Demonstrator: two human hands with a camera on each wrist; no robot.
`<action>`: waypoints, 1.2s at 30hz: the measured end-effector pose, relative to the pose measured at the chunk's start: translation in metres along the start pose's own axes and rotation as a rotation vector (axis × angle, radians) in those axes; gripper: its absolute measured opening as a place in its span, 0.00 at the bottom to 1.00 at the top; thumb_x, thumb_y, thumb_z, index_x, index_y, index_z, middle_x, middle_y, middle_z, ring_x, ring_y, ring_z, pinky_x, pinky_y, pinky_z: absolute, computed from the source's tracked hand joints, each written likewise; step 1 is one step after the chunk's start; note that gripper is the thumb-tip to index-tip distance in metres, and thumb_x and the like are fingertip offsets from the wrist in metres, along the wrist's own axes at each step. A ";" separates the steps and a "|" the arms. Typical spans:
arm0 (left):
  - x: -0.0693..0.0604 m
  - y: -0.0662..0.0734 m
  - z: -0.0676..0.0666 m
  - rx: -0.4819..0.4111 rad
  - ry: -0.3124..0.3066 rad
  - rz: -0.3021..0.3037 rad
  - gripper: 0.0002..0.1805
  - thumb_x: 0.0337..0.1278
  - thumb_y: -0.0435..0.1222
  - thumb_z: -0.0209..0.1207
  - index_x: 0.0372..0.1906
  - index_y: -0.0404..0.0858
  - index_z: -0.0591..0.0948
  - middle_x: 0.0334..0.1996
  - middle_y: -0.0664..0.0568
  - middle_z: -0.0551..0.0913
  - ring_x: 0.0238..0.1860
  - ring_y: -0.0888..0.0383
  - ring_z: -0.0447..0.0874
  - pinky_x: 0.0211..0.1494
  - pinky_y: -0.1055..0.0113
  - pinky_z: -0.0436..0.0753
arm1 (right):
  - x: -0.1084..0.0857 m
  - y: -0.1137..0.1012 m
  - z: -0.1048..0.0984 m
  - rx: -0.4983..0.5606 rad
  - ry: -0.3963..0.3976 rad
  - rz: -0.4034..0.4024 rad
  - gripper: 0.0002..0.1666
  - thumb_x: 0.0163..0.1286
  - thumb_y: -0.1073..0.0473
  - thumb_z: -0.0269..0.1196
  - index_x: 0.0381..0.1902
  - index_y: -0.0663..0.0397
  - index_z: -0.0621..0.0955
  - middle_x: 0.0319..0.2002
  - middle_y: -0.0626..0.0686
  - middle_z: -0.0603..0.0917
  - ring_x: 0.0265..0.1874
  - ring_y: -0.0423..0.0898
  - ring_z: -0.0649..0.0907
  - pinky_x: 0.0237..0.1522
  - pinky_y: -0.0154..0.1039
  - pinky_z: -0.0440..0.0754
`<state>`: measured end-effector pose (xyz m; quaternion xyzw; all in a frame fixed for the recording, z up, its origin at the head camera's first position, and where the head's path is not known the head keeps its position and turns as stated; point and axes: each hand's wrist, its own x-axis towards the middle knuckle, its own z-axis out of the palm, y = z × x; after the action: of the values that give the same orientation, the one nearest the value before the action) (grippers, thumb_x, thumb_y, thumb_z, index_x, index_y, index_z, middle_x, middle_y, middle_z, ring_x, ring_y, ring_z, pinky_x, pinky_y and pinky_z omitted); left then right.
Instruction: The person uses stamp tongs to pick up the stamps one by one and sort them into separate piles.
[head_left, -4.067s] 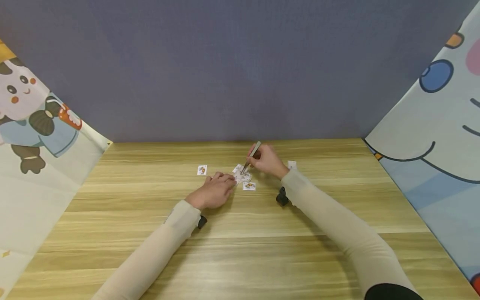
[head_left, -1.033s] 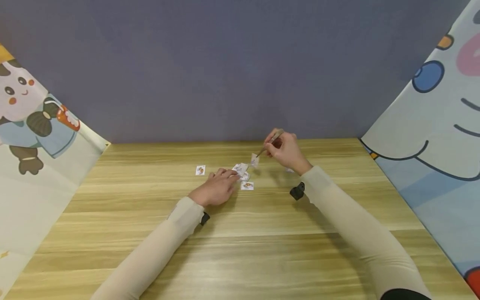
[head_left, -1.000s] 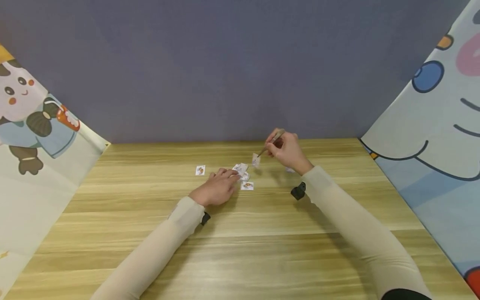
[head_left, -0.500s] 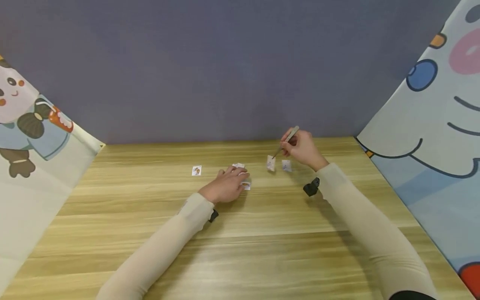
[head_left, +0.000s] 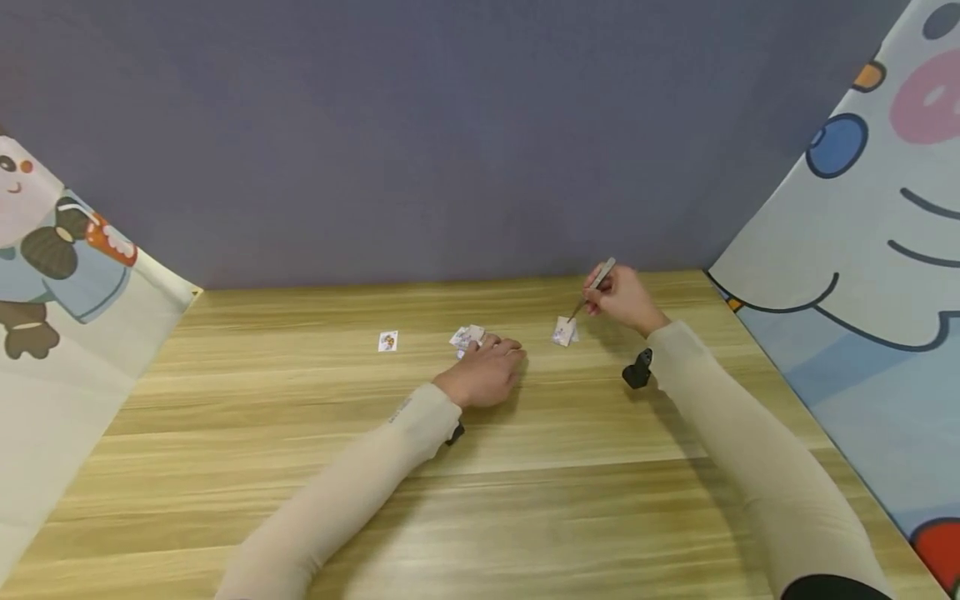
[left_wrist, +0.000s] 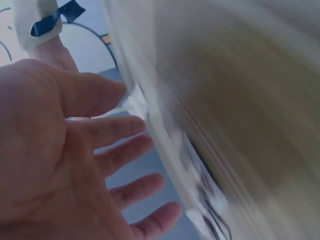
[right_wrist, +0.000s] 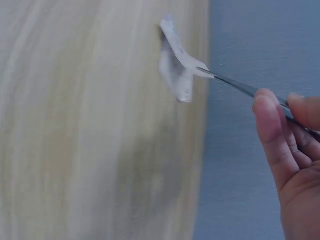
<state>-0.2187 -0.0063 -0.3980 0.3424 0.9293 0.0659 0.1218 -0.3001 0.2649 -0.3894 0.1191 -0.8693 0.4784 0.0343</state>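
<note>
My right hand point(head_left: 624, 300) pinches a pair of metal tweezers point(head_left: 600, 277). Gripped in the tweezer tips is a small white printed paper square point(head_left: 564, 330), overlapping a second paper square point(right_wrist: 170, 75) at the right of the table. In the right wrist view the held square looks bent and slanted. My left hand point(head_left: 489, 372), fingers apart, is just right of a loose pile of similar paper squares point(head_left: 467, 337) and partly covers it. The left wrist view shows nothing in its palm point(left_wrist: 45, 155); whether its fingers touch the table, I cannot tell.
A single paper square with an orange picture point(head_left: 387, 341) lies left of the pile. The wooden table point(head_left: 525, 517) ends at a grey-blue back wall point(head_left: 465, 167). Cartoon-printed panels point(head_left: 892, 250) stand at both sides.
My right hand has carried a paper square from the pile rightward onto the other square. My left hand has slid right, off the pile. The nearer orange-pictured square is now hidden.
</note>
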 end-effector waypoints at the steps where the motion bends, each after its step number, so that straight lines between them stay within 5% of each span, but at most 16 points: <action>1: 0.003 0.004 0.000 0.003 -0.005 -0.001 0.26 0.71 0.42 0.45 0.71 0.43 0.62 0.70 0.54 0.58 0.70 0.53 0.51 0.67 0.47 0.52 | 0.000 0.003 0.000 -0.004 -0.002 0.000 0.02 0.65 0.70 0.60 0.33 0.63 0.76 0.30 0.65 0.82 0.25 0.56 0.83 0.30 0.53 0.81; 9: 0.029 0.028 0.000 0.062 -0.038 -0.019 0.27 0.71 0.41 0.43 0.73 0.45 0.59 0.72 0.56 0.56 0.69 0.52 0.51 0.66 0.47 0.55 | -0.002 0.011 0.008 0.003 0.022 -0.023 0.05 0.63 0.72 0.62 0.31 0.61 0.76 0.26 0.62 0.81 0.25 0.57 0.82 0.30 0.54 0.80; 18: 0.051 0.028 0.003 0.084 -0.085 -0.081 0.31 0.69 0.45 0.47 0.74 0.46 0.56 0.73 0.57 0.53 0.68 0.51 0.51 0.64 0.48 0.57 | -0.003 0.005 0.020 0.008 -0.017 -0.049 0.07 0.64 0.71 0.60 0.30 0.56 0.76 0.27 0.63 0.81 0.27 0.60 0.82 0.32 0.54 0.80; 36: 0.061 0.037 0.003 0.114 -0.093 -0.065 0.29 0.70 0.47 0.45 0.73 0.47 0.58 0.72 0.58 0.53 0.68 0.51 0.51 0.66 0.46 0.55 | -0.011 0.005 0.010 -0.090 0.027 -0.025 0.05 0.65 0.69 0.61 0.32 0.56 0.76 0.28 0.57 0.81 0.29 0.58 0.82 0.32 0.52 0.81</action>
<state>-0.2396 0.0620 -0.4041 0.3211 0.9355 -0.0072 0.1471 -0.2900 0.2611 -0.4006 0.1217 -0.8878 0.4401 0.0573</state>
